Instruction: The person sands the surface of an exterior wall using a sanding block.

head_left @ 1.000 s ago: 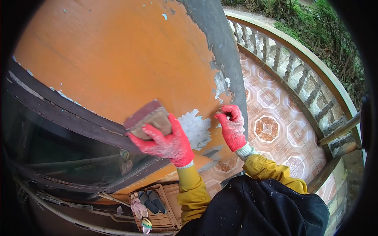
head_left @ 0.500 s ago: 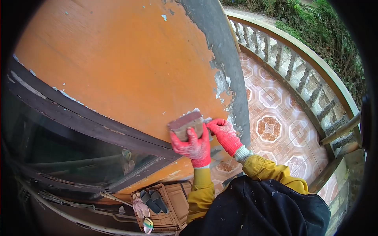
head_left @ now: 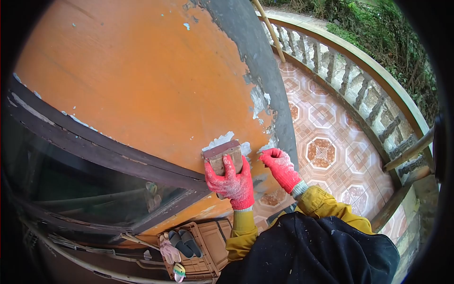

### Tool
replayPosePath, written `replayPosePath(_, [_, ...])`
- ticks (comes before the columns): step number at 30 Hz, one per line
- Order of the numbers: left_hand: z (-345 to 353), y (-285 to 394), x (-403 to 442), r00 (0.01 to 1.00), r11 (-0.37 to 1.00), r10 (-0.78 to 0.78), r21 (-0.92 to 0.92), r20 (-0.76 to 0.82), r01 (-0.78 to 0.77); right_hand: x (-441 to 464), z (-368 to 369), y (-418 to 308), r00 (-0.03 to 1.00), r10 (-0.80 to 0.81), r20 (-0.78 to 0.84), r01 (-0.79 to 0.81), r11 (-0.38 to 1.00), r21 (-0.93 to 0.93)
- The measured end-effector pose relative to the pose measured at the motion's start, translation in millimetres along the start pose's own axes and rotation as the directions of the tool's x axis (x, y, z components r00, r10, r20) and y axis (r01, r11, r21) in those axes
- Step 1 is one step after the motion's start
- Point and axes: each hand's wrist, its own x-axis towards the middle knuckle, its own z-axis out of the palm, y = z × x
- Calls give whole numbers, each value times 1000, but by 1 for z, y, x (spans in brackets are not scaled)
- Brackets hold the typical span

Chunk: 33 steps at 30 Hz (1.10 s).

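Observation:
My left hand (head_left: 231,184), in a dusty red glove, grips a sanding block (head_left: 224,156) with a brown body and a dark red face. The block is against the orange wall (head_left: 142,85), beside the window frame's corner. Bare whitish patches (head_left: 220,140) show around it where paint is gone. My right hand (head_left: 280,166), also in a red glove, is closed in a pinch to the right of the block, by the wall's peeling edge. What its fingertips hold, if anything, is too small to make out.
A dark wooden window frame (head_left: 118,163) runs along the lower left. Below it, a brown plastic crate (head_left: 208,241) carries slippers (head_left: 184,243). To the right are a patterned tile floor (head_left: 326,118) and a curved balustrade (head_left: 350,52). Wooden poles (head_left: 411,149) lean at the right.
My right hand has moved away from the block, rightward and slightly down, opening a gap between them. The left hand stays by the same spot, and more whitish patch shows. The view has shifted slightly.

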Motion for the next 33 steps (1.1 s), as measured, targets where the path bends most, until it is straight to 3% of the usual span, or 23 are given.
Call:
replayPosePath(1, [-2,0,1,1000,1000,-3,7,-7,3,-3,6,10,1000,-2,10,2,1000,-2])
replayPosePath(3, [-6,1,3,999,998,-31,-45,36,32,-14,22,19,982,-175,77,186,967,-175])
replayPosePath(4, [-7,4,3,999,998,-35,-42,36,36,-18,24,15,959,-158,236,209,955,-212])
replayPosePath(5, [-9,6,2,996,995,-72,-65,51,75,-23,26,13,959,-154,238,206,955,-215])
replayPosePath(7, [-12,8,0,992,990,-111,-85,67,116,-31,27,12,861,-403,311,503,767,-398])
replayPosePath(8, [-14,7,-2,989,986,-123,-98,84,131,-30,22,13,805,-439,399,585,696,-417])
replayPosePath(16, [-15,13,-4,967,962,-228,-129,112,241,-40,24,6,743,-436,507,656,625,-424])
replayPosePath(18, [-14,10,-7,949,895,-283,-316,140,314,-42,26,2,747,-448,491,653,629,-421])
replayPosePath(19, [-15,10,-8,948,895,-286,-314,140,316,-43,25,2,738,-467,487,670,593,-447])
replayPosePath(21, [-17,12,-7,914,778,-356,-481,193,404,-42,22,0,728,-486,484,685,554,-474])
replayPosePath(24, [-22,16,-1,881,756,-407,-453,241,473,-38,17,4,685,-517,514,729,484,-484])
replayPosePath(27, [-20,15,-5,876,765,-394,-428,280,481,-36,17,20,700,-555,449,707,449,-546])
replayPosePath(30, [-25,18,-6,878,821,-382,-330,287,465,-35,28,25,743,-505,439,668,520,-532])
replayPosePath(33, [-25,16,-11,838,800,-421,-293,347,523,-30,42,44,747,-579,326,619,428,-659])
